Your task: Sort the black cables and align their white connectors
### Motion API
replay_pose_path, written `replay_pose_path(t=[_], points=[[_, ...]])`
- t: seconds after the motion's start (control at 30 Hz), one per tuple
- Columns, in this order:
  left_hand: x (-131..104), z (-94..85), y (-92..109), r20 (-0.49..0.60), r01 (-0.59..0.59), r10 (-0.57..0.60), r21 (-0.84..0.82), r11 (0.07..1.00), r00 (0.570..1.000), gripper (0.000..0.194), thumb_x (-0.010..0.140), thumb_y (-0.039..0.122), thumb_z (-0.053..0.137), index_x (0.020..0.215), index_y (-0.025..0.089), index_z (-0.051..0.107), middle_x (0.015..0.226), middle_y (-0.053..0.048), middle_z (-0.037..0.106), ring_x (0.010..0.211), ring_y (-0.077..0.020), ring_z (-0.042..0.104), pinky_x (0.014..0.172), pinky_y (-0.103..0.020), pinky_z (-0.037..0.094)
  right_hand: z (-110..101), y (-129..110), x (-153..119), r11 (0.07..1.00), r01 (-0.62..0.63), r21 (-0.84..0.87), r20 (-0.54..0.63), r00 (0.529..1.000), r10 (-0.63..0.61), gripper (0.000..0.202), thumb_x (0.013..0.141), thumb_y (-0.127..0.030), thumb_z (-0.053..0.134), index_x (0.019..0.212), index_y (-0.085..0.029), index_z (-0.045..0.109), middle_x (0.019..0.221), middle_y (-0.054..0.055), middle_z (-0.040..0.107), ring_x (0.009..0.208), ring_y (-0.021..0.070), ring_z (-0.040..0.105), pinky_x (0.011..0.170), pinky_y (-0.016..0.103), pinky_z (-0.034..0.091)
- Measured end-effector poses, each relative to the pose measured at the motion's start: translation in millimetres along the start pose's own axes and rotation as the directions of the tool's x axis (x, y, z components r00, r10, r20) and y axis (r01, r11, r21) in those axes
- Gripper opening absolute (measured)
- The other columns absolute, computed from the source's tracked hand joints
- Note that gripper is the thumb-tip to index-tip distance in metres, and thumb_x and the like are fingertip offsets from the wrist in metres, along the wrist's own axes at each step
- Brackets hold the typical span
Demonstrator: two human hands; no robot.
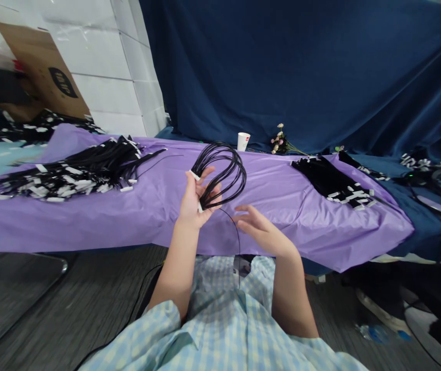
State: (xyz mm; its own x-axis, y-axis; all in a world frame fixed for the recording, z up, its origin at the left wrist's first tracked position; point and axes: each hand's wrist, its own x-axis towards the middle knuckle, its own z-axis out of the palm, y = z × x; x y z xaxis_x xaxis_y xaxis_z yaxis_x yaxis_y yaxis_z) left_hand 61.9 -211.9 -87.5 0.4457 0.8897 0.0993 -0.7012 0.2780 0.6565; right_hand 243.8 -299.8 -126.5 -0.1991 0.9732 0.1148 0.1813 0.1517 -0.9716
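Note:
My left hand [196, 198] grips a looped bundle of black cables [239, 178] with white connectors near the palm; the loops fan out to the right above the purple cloth. Right of the bundle and a little lower, my right hand [257, 226] has its fingers apart and holds nothing. A thin dark wire hangs between the hands, down toward the lap. On the cloth [166, 206], a large pile of black cables with white ends [89, 170] lies at the left. A smaller black bundle with white ends [326, 180] lies at the right.
A paper cup [243, 141] and small artificial flowers [279, 140] stand at the table's back edge, before a dark blue curtain [282, 67]. A brown cardboard piece [43, 72] leans at the left. More cables [421, 161] lie far right. A chair [19, 283] is at lower left.

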Motion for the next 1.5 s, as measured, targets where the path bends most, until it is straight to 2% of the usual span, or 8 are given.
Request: replay_pose_path(t=[0.13, 0.27, 0.43, 0.8, 0.93, 1.07, 1.33, 1.5], points=[[0.5, -0.8, 1.0, 0.017, -0.067, 0.069, -0.091, 0.994, 0.997, 0.057, 0.095, 0.061, 0.019, 0.107, 0.024, 0.061, 0.060, 0.002, 0.052, 0.039, -0.0078, 0.045, 0.036, -0.016, 0.035, 7.3, -5.2, 0.4, 0.981, 0.064, 0.186, 0.116, 0.989, -0.087, 0.044, 0.090, -0.028, 0.060, 0.129, -0.022, 0.041, 0.080, -0.001, 0.066, 0.072, 0.0111, 0.062, 0.072, 0.026, 0.049], [2.2, -3.4, 0.2, -0.051, -0.123, 0.120, -0.059, 0.991, 0.991, 0.057, 0.092, 0.066, 0.026, 0.106, 0.023, 0.060, 0.060, 0.001, 0.054, 0.046, -0.0104, 0.052, 0.043, -0.019, 0.044, 1.9, -12.2, -2.8, 0.889, 0.145, 0.434, -0.067, 0.989, -0.128, 0.018, 0.088, -0.032, 0.063, 0.102, -0.020, 0.063, 0.074, 0.000, 0.066, 0.064, 0.0124, 0.064, 0.068, 0.027, 0.052], [2.6, -4.2, -3.2, -0.078, -0.100, 0.105, 0.060, 0.993, 0.991, 0.060, 0.092, 0.065, 0.024, 0.103, 0.019, 0.061, 0.058, -0.001, 0.057, 0.051, -0.0127, 0.059, 0.053, -0.024, 0.054, -4.8, -16.4, -3.7, 0.710, 0.283, 0.645, -0.231, 0.958, -0.172, 0.025, 0.082, -0.041, 0.062, 0.093, -0.021, 0.071, 0.086, 0.004, 0.071, 0.072, 0.0183, 0.069, 0.071, 0.033, 0.056], [-2.9, -1.6, -12.5, 0.025, -0.015, 0.008, 0.306, 0.952, 1.000, 0.066, 0.089, 0.068, 0.034, 0.105, 0.012, 0.065, 0.066, -0.006, 0.064, 0.064, -0.0178, 0.066, 0.056, -0.030, 0.059, 3.4, -14.5, 9.1, 0.739, 0.509, 0.442, -0.618, 0.769, -0.161, 0.019, 0.082, -0.037, 0.069, 0.091, -0.020, 0.073, 0.066, -0.003, 0.060, 0.054, 0.0086, 0.058, 0.062, 0.028, 0.056], [-3.5, -3.9, -14.1, 0.059, -0.003, -0.018, 0.339, 0.941, 0.998, 0.067, 0.086, 0.071, 0.040, 0.107, 0.013, 0.065, 0.068, -0.005, 0.065, 0.065, -0.0191, 0.068, 0.059, -0.032, 0.060, 0.2, -14.9, 6.1, 0.745, 0.559, 0.364, -0.715, 0.680, -0.161, 0.022, 0.077, -0.038, 0.075, 0.085, -0.018, 0.075, 0.081, 0.002, 0.068, 0.070, 0.0110, 0.065, 0.069, 0.028, 0.058], [-5.7, -4.0, -14.5, 0.098, 0.052, -0.101, 0.409, 0.911, 0.990, 0.068, 0.083, 0.074, 0.040, 0.107, 0.015, 0.065, 0.071, -0.004, 0.065, 0.053, -0.0174, 0.065, 0.040, -0.026, 0.051, 0.6, -19.2, 3.7, 0.711, 0.607, 0.354, -0.760, 0.630, -0.161, 0.025, 0.076, -0.038, 0.076, 0.093, -0.020, 0.074, 0.072, 0.000, 0.067, 0.068, 0.0096, 0.066, 0.070, 0.027, 0.059], [-13.1, 3.7, -15.4, 0.083, 0.141, -0.228, 0.573, 0.807, 0.970, 0.068, 0.080, 0.073, 0.049, 0.104, 0.013, 0.069, 0.075, -0.005, 0.064, 0.058, -0.0151, 0.063, 0.033, -0.018, 0.041, 4.9, -31.8, 2.0, 0.643, 0.716, 0.270, -0.920, 0.389, -0.047, 0.035, 0.073, -0.042, 0.077, 0.099, -0.023, 0.062, 0.069, -0.006, 0.063, 0.058, 0.0071, 0.062, 0.060, 0.023, 0.057], [-14.4, 3.9, -16.9, 0.110, 0.141, -0.263, 0.619, 0.772, 0.958, 0.067, 0.082, 0.070, 0.049, 0.105, 0.011, 0.070, 0.076, -0.008, 0.066, 0.063, -0.0164, 0.064, 0.036, -0.018, 0.042, 1.5, -32.8, -3.9, 0.631, 0.733, 0.252, -0.918, 0.388, -0.084, 0.035, 0.074, -0.041, 0.077, 0.102, -0.026, 0.062, 0.063, -0.009, 0.060, 0.040, 0.0037, 0.048, 0.041, 0.016, 0.043]])
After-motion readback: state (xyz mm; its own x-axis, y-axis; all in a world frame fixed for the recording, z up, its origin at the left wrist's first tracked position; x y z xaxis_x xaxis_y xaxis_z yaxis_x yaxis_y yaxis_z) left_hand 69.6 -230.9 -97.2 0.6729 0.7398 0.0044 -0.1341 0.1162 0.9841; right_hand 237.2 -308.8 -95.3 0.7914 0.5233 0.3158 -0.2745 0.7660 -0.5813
